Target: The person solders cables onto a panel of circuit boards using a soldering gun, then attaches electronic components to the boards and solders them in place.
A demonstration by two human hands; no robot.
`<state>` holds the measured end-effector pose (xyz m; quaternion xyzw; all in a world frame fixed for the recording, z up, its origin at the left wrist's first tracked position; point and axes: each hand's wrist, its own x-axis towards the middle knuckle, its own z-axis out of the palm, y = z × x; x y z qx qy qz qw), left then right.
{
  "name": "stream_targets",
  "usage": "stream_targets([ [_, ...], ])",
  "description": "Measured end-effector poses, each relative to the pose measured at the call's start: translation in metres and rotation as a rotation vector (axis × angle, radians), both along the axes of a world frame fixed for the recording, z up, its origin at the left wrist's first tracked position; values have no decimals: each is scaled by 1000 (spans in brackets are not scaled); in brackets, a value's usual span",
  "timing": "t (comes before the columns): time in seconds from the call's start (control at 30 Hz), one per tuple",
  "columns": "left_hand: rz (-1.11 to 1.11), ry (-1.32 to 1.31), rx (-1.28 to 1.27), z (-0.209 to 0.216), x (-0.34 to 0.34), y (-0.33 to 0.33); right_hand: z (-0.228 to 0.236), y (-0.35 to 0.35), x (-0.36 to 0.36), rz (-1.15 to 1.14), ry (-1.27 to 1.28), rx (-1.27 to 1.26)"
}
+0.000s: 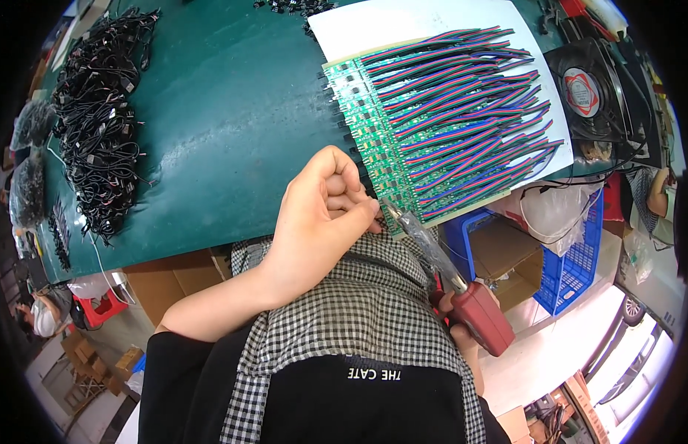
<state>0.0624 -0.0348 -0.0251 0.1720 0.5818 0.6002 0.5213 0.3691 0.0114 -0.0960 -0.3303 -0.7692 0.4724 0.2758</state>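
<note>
My left hand (325, 211) is at the near left corner of a green circuit board panel (364, 111), thumb and forefinger pinched together by its edge. What the pinch holds, if anything, is too small to make out. My right hand (466, 340) is wrapped round the dark red handle of a soldering iron (483, 317), which covers most of the fingers. The iron's metal tip points up and left, close to the board's near end and my left fingertips. Rows of red, blue, green and black wires (462, 111) run rightward from the panel. Small black parts line its left edge.
White paper (403, 18) lies under the panel on the green table (225, 111). Piled black cables (99, 140) are at left; a black fan (588, 92) stands at right. Below the table edge are a blue plastic crate (573, 274) and a cardboard box (170, 281).
</note>
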Motion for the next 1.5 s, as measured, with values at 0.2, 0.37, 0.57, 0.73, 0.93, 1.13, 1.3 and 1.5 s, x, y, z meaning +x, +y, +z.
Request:
stream_targets([
  [0.2,-17,35,-37,-1,0,1,8,10,-15,51,30,183],
  [0.37,-29,28,-33,1,-3,2,13,1,4,71,-38,-181],
  [0.57,-29,28,-30,0,-1,0,3,1,11,44,-5,-201],
  [0.73,-4,-1,-17,-1,0,0,4,4,7,46,11,-199],
  [0.93,14,-10,13,-1,2,0,11,-3,-6,-72,76,-97],
  [1.13,19,4,16,-3,3,1,20,2,-6,-24,-37,-121],
  [1.3,12,8,15,-2,3,0,22,3,-2,20,-9,-228],
  [1.5,12,11,19,-3,3,0,15,-3,-4,-32,-8,-150],
])
